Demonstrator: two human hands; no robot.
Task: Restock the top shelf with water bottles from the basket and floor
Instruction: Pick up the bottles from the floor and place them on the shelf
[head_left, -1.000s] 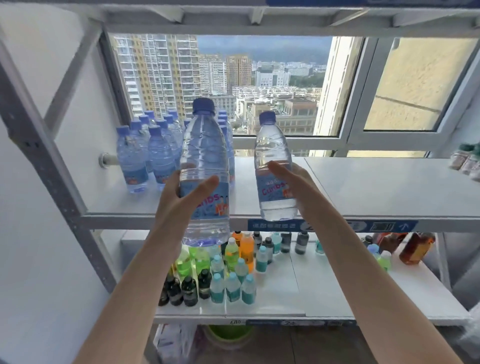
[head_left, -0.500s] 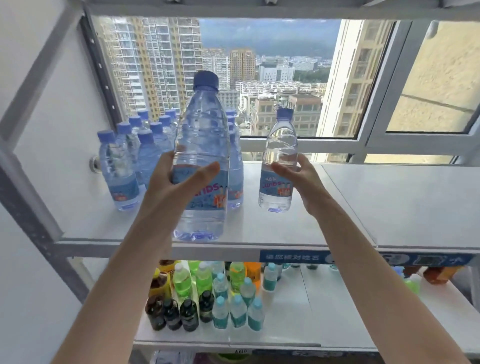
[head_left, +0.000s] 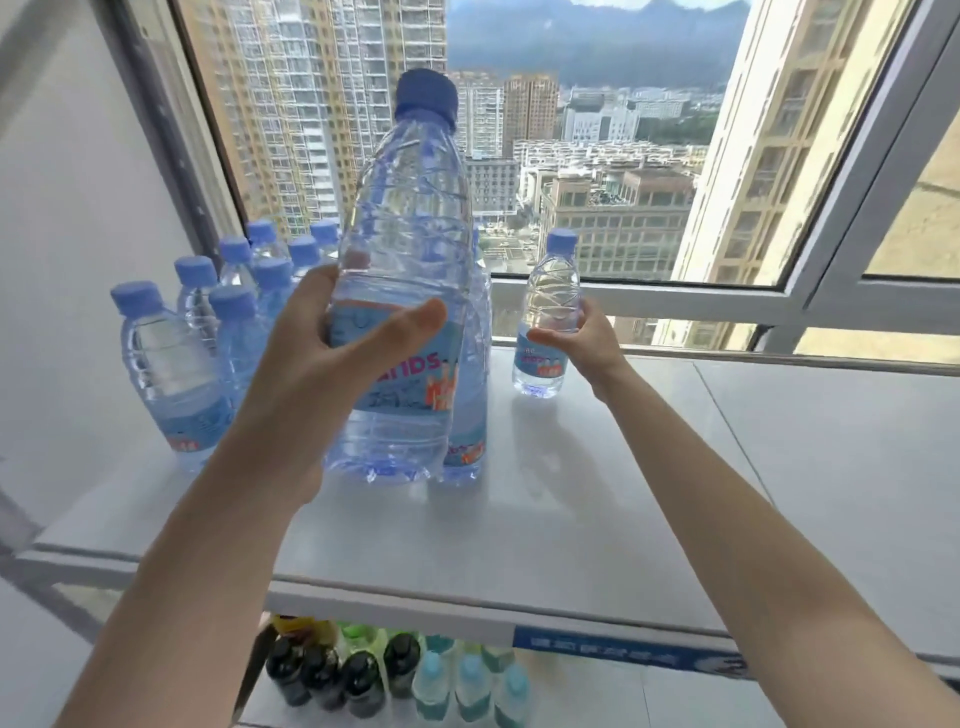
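My left hand grips a clear water bottle with a blue cap and blue label, upright near the front of the white top shelf. Its base looks level with the shelf surface; contact is unclear. My right hand is wrapped around a second water bottle further back near the window, its base on or just above the shelf. A cluster of several like bottles stands at the shelf's left rear. Another bottle stands right behind the one in my left hand.
A window frame runs behind the shelf. A grey slanted shelf post rises at the left. Below, the lower shelf holds dark bottles, teal-capped bottles and green ones. The right half of the top shelf is bare white board.
Both hands pushed their bottles further in over the top shelf. The right bottle went back toward the window, the left one came down beside the standing row. The camera moved closer and higher.
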